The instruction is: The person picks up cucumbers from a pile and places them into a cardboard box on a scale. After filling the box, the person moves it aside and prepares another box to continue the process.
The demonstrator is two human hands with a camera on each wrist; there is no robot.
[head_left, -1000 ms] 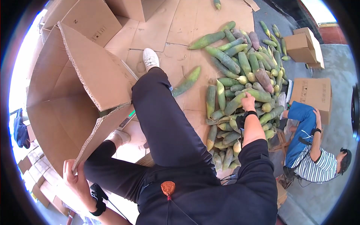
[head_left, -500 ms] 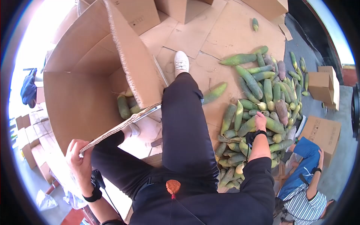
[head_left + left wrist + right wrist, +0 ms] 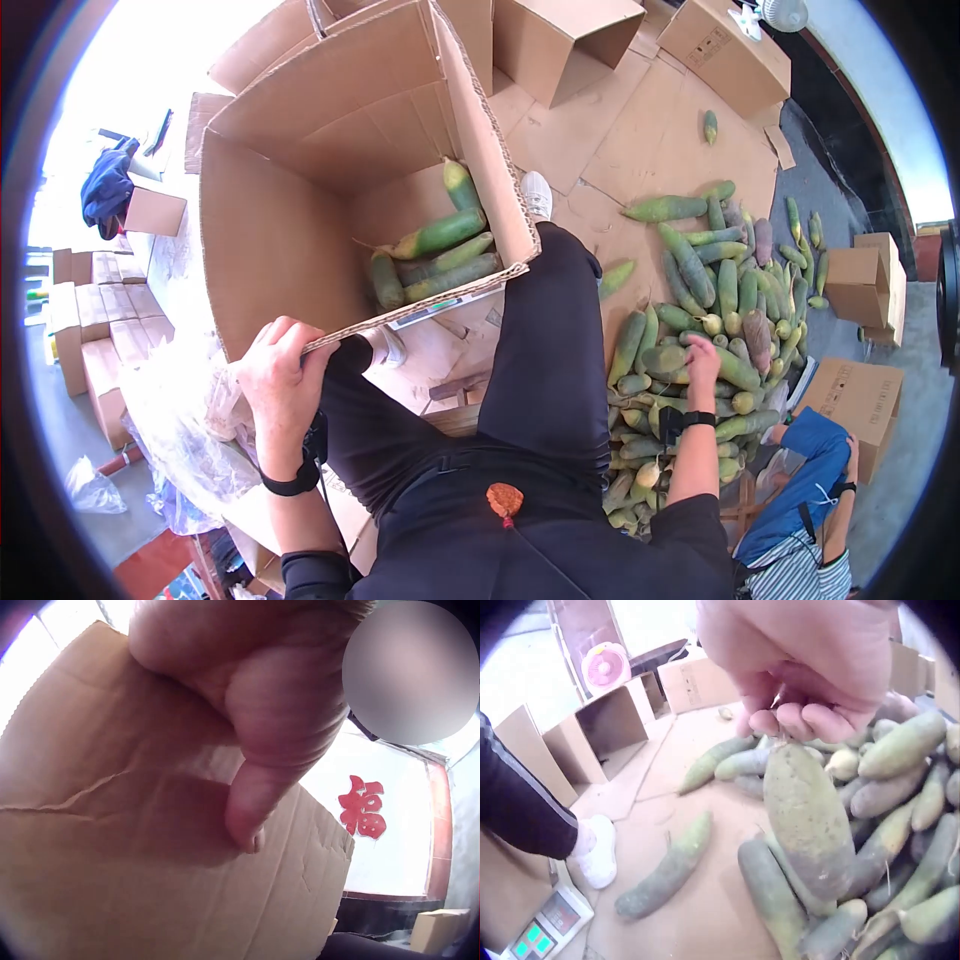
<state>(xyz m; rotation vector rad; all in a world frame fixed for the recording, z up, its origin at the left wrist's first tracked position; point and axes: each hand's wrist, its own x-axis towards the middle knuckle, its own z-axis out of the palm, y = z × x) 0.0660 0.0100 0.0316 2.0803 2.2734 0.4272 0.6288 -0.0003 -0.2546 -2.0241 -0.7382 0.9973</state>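
In the head view, my left hand grips the near wall of a large open cardboard box. Its thumb lies flat against the cardboard in the left wrist view. Several green radishes lie inside at the box's right side. My right hand is over a heap of green radishes to the right. Seen from the right wrist, its curled fingers pinch the thin root end of one thick green radish, which hangs tilted over others.
A digital scale shows at the box's base, beside a white shoe. One loose radish lies on the cardboard floor. Other boxes stand at the back. At right, a seated person is near another box.
The head view has turned left, so the box's inside and its radishes now show. My left hand keeps its grip on the wall. My right hand has tipped up the radish it was touching.
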